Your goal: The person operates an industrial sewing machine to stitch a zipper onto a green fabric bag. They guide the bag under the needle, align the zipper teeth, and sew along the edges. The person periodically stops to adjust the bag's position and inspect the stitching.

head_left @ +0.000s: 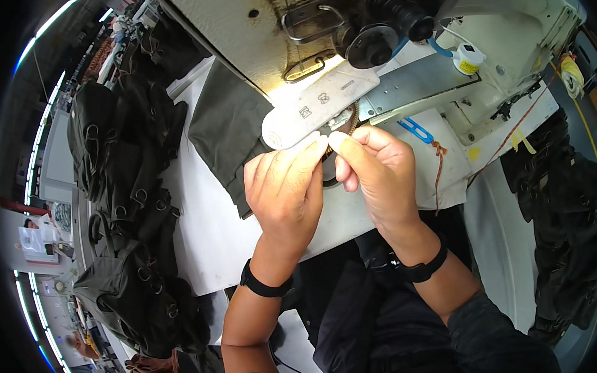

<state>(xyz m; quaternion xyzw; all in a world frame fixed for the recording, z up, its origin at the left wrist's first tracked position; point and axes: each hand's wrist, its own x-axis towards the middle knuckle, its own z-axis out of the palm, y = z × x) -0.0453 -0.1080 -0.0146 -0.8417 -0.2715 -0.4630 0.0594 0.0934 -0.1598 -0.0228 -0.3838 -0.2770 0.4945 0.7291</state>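
Note:
My left hand (281,184) and my right hand (381,171) meet at the sewing machine's front. Both are closed, their fingertips pinching a dark zipper (354,118) with brass-coloured teeth. The zipper runs up from between the fingers beside the machine bed; my fingers hide much of it. Just above the left fingertips, a long white cover (321,110) hides the needle area. Dark grey-green fabric (223,133) lies on the white table (209,240) left of my left hand. To the right of my right hand rest blue thread snips (416,131) tied to a reddish-brown cord (439,167).
The sewing machine's head (255,35) overhangs the work, its arm (527,8) reaching right. A round white bobbin-like part (468,58) sits under it. Dark bags with metal rings (125,197) are heaped at left. More dark pieces (574,217) hang at right.

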